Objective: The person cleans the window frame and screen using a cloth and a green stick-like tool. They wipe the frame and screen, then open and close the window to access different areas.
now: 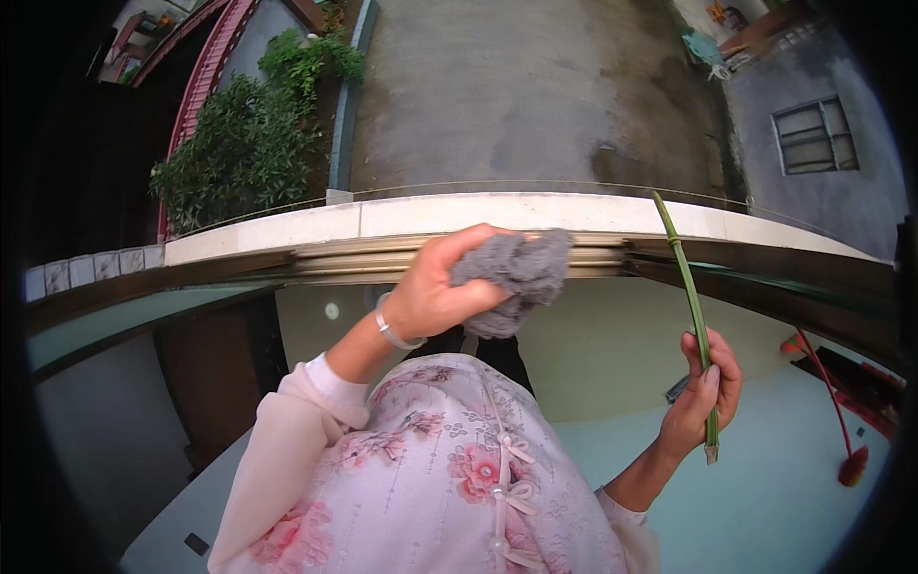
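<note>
A crumpled grey cloth (513, 283) is gripped in my left hand (437, 287), above the metal sliding-window track (358, 256). Whether the cloth touches the track I cannot tell. On the right, my right hand (706, 391) holds a long green plant stalk (690, 294) near its lower end. The stalk stands nearly upright in the picture, its pointed tip over the pale outer sill (545, 214). A ring-like joint shows partway up it, and its lower end looks cut.
Dark window frames (774, 287) flank the track on both sides. Beyond the sill lies a concrete yard (488, 93) with leafy shrubs (244, 143) at its left. A thin cord (502, 182) runs along the sill's outer side. Indoors, a red-handled object (832, 380) is at far right.
</note>
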`<state>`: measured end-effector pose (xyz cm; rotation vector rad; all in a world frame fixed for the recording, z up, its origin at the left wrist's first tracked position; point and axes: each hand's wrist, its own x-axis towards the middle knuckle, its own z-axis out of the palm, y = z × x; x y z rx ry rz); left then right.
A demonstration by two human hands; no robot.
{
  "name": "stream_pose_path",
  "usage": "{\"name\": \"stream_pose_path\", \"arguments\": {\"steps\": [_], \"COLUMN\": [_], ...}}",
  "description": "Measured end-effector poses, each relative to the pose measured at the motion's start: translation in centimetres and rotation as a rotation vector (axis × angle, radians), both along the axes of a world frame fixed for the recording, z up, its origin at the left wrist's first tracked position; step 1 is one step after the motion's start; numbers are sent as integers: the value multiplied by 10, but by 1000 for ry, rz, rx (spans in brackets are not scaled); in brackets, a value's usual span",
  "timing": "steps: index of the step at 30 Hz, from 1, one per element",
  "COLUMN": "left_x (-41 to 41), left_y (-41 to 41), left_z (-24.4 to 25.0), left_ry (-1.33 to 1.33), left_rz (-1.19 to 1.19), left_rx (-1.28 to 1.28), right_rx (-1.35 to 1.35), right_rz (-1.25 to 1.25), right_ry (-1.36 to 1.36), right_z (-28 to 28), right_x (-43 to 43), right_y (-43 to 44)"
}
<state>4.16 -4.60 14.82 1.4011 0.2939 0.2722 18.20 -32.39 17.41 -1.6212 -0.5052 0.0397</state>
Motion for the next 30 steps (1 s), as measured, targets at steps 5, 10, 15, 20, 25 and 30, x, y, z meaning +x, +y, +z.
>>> {"name": "stream_pose_path", "arguments": {"steps": [5,10,15,20,25,30], "left_x": [95,108,113,116,127,118], "left_y": [-53,-74,-68,-74,-86,-91], "left_z": [-93,-157,-142,-160,-155,-157], "left_ry": [150,235,258,154,79,98], "left_rz": [-158,-124,-334,-378,-369,-259], "left_rx": [108,379,482,691,798,918], "right_rx": [-134,-316,-625,-707,-800,-554], "right_rz": [15,87,211,229,271,276], "right_ry": [-84,6,-184,-204,-349,102], "right_z": [13,-1,-14,-27,-21,-33], "right_x": [-1,-5,2,5,10,26], "right_y": [-29,-32,-10,-3,35,67]}}
